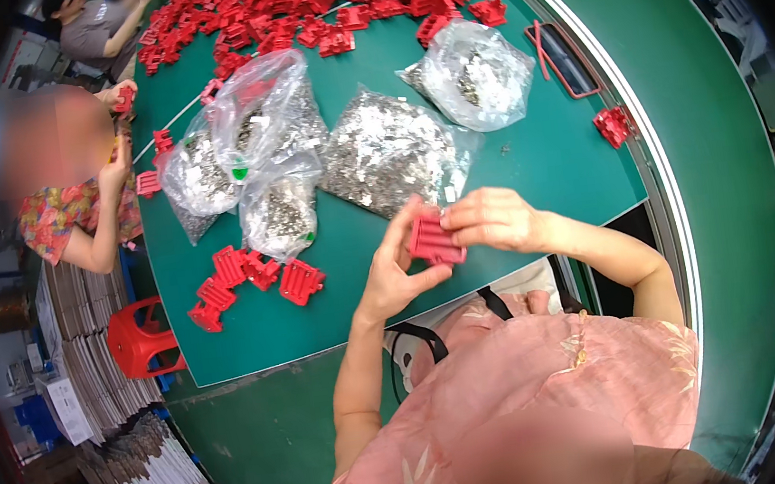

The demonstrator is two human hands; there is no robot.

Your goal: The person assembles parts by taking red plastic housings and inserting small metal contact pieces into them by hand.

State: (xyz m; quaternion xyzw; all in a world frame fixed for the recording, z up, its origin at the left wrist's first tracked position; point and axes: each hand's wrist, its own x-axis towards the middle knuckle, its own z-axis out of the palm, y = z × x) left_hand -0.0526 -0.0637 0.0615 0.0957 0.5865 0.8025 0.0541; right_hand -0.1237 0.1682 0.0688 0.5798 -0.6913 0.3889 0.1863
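Observation:
Near the table's front edge, my left hand (386,280) grips a red slotted plastic part (435,242) between thumb and fingers. My right hand (498,221) meets the part's upper right edge with its fingertips pinched together; anything tiny between them is too small to make out. Just beyond my hands lies a clear plastic bag (393,150) full of small metal pieces. To the left on the green tabletop (368,325) rest several similar red parts (300,282).
More clear bags (268,112) of small pieces stand mid-table, one (478,74) farther right. A heap of red parts (285,10) covers the far end. A phone (569,59) lies at the right edge. A co-worker (84,219) handles a red part at left, near a red stool (142,339).

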